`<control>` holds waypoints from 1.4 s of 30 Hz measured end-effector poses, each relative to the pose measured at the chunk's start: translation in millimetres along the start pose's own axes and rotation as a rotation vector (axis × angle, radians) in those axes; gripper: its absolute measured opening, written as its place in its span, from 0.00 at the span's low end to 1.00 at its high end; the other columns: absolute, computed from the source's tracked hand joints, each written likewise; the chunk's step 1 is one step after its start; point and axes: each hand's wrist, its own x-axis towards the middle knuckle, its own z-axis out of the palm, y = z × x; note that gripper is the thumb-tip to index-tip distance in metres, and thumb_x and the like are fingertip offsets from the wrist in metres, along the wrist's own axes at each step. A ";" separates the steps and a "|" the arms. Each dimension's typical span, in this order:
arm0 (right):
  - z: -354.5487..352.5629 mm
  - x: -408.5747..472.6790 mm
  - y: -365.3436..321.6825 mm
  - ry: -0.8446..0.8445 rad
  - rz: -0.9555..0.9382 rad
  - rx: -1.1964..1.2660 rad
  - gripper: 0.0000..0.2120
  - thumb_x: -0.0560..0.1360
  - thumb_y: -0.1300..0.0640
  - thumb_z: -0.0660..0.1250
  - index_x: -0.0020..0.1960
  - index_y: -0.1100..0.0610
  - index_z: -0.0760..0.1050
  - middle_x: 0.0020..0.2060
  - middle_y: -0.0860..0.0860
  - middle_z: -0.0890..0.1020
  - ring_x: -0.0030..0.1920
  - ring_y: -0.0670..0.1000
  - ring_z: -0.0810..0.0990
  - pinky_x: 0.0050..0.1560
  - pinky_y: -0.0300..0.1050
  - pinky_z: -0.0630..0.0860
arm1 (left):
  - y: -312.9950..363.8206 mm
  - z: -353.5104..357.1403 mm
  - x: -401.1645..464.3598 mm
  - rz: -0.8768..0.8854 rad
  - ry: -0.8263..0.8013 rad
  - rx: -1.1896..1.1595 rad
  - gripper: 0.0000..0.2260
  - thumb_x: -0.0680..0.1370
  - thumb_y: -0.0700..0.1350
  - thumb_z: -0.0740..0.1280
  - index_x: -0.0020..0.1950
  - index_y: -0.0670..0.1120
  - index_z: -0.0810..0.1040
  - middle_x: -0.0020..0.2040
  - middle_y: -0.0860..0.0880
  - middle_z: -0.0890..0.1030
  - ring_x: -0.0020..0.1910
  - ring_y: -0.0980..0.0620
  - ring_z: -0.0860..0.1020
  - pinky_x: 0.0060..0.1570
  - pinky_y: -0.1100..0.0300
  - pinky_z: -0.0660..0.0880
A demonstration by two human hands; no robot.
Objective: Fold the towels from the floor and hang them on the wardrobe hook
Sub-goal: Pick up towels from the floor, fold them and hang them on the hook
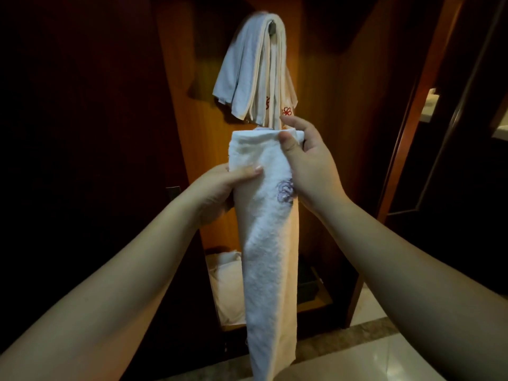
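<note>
Head view, forward-down, close on wardrobe (316, 78)

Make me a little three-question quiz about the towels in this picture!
1. True or false: the hook already has towels on it.
2. Which hand pinches the top edge of the held towel? A) left B) right
3. What colour is the flower stitching on the hanging towels?

Key:
1. True.
2. B: the right hand pinches the top edge; the left hand grips the side, lower down.
3. Red.
</note>
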 end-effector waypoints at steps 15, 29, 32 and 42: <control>-18.9 -71.0 115.1 -0.239 0.803 0.453 0.40 0.74 0.23 0.48 0.67 0.49 0.79 0.67 0.57 0.79 0.68 0.56 0.77 0.63 0.52 0.77 | 34.6 -2.7 23.4 -0.091 0.413 -0.222 0.12 0.77 0.42 0.72 0.58 0.40 0.81 0.48 0.42 0.87 0.46 0.43 0.86 0.35 0.50 0.82; -9.0 -87.9 100.4 -0.134 0.326 -0.343 0.09 0.76 0.33 0.62 0.50 0.36 0.71 0.45 0.47 0.81 0.42 0.51 0.82 0.37 0.46 0.78 | 37.8 -3.7 33.7 -0.005 0.472 -0.204 0.09 0.78 0.43 0.72 0.56 0.42 0.81 0.46 0.44 0.87 0.44 0.45 0.86 0.39 0.50 0.83; -13.5 -86.9 93.5 -0.163 0.305 -0.325 0.13 0.81 0.34 0.55 0.51 0.42 0.70 0.47 0.55 0.80 0.46 0.57 0.80 0.41 0.55 0.79 | 40.2 -7.8 35.0 0.025 0.443 -0.132 0.08 0.76 0.45 0.73 0.53 0.44 0.83 0.46 0.48 0.87 0.44 0.49 0.86 0.38 0.55 0.82; -9.9 -83.3 86.7 0.118 0.156 -0.341 0.08 0.80 0.37 0.56 0.48 0.40 0.67 0.35 0.43 0.76 0.32 0.41 0.73 0.29 0.39 0.70 | 41.3 -18.3 41.2 0.099 0.433 -0.162 0.09 0.78 0.46 0.71 0.56 0.44 0.82 0.48 0.47 0.87 0.47 0.48 0.86 0.42 0.55 0.83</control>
